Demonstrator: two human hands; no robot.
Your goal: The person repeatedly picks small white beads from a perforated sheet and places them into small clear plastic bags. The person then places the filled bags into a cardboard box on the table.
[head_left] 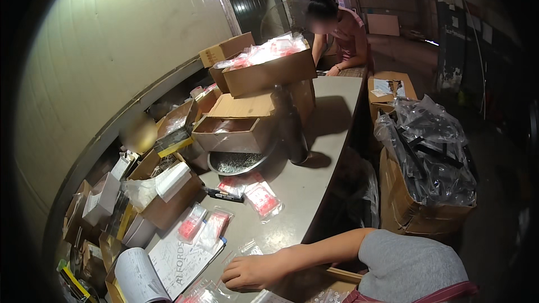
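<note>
My right hand [255, 272] reaches in from the lower right over the grey table, back of the hand up and fingers bent down. A clear plastic zip bag [228, 260] with a red edge shows at its fingertips, and the fingers seem closed on it. Another clear bag [250, 247] lies just beyond the hand. Nearer me are bags with red-printed contents [203, 292]. To the left, an open notepad [182, 264] has similar bags [213, 227] on its top edge. My left hand is out of view.
Cardboard boxes [269, 73], one heaped with bags, stand behind a metal bowl of small metal parts [238, 161]. A dark bottle [292, 129] stands beside them. Small boxes [168, 191] line the left edge. A carton of wrapped black parts [426, 174] is right; another person [348, 36] leans at the far end.
</note>
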